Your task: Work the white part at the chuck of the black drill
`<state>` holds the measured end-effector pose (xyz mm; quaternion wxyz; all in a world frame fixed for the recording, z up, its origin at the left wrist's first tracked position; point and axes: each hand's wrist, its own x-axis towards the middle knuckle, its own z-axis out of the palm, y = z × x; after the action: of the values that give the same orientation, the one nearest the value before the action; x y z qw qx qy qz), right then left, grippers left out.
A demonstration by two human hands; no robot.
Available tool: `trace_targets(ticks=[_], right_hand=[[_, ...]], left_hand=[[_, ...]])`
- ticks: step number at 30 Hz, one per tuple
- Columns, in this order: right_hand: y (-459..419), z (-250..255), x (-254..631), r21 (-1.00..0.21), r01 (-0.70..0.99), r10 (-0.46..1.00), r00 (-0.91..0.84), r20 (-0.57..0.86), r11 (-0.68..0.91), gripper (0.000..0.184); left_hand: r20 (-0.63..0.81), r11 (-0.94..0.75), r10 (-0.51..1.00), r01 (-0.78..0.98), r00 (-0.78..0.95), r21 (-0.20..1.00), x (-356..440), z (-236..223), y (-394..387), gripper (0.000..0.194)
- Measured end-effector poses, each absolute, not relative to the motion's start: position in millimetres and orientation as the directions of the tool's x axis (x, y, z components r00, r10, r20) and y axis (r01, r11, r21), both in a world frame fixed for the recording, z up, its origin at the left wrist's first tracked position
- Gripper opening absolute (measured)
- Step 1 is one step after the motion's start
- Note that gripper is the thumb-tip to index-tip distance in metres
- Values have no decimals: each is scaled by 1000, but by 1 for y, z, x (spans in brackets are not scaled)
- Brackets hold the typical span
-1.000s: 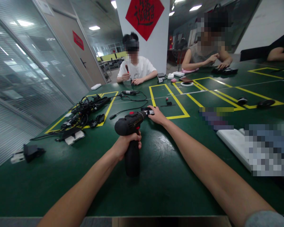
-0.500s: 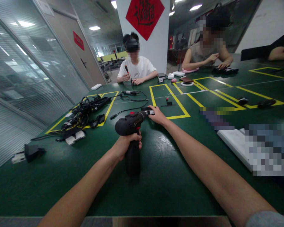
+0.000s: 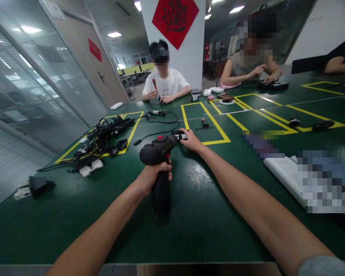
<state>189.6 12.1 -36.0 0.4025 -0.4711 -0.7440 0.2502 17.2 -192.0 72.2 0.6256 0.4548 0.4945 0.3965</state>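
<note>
Your left hand (image 3: 153, 175) is wrapping its grip around the handle of the cordless drill (image 3: 156, 150), whose barrel is pointing toward two o'clock. Your nearer right hand (image 3: 192, 141) is pinching the small black-and-white part (image 3: 182, 136) just beyond the chuck (image 3: 172, 141), at your left's one o'clock.

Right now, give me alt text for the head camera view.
A left hand grips a black power drill on a green table, its front end at a small part that the right hand holds. Tangled black cables lie to the left; people sit across the table.
</note>
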Motion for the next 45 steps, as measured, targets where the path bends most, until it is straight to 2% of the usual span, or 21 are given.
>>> trace_targets(ticks=[45], right_hand=[[11, -34, 190, -752, 508, 907, -229, 352, 420, 60]], left_hand=[[-185, 192, 960, -16, 209, 981, 15, 68, -189, 19]])
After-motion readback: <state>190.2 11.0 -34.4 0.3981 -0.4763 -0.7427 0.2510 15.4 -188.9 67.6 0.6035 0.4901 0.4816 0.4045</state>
